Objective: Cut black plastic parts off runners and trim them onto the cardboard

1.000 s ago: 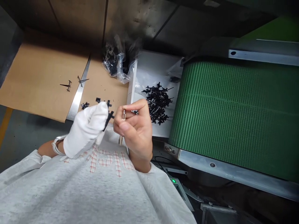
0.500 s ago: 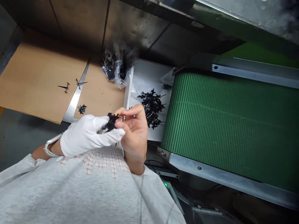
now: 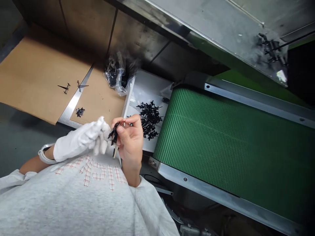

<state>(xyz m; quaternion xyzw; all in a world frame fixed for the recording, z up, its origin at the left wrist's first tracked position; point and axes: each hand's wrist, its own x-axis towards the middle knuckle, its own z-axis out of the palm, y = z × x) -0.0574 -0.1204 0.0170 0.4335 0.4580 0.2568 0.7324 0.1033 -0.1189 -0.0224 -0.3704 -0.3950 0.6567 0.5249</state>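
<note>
My right hand, bare, pinches a dark black plastic part with several prongs between thumb and fingers. A small shiny bit shows by its fingertips, and a pale strip with a dark tip sticks out below the palm. Just left of the part is my left hand in a white glove. Its fingers are bunched together; whatever they may hold is hidden. Beyond my right hand, a heap of thin black plastic parts lies in a white tray.
A large cardboard sheet at left carries a thin black piece; another lies beside it, near a small black pile. A clear plastic bag stands behind. At right runs a green conveyor belt, under a metal ledge.
My left hand has let go of the black part and drawn back to the left. My right hand now has it alone, turned more upright. The view has swung to the right.
</note>
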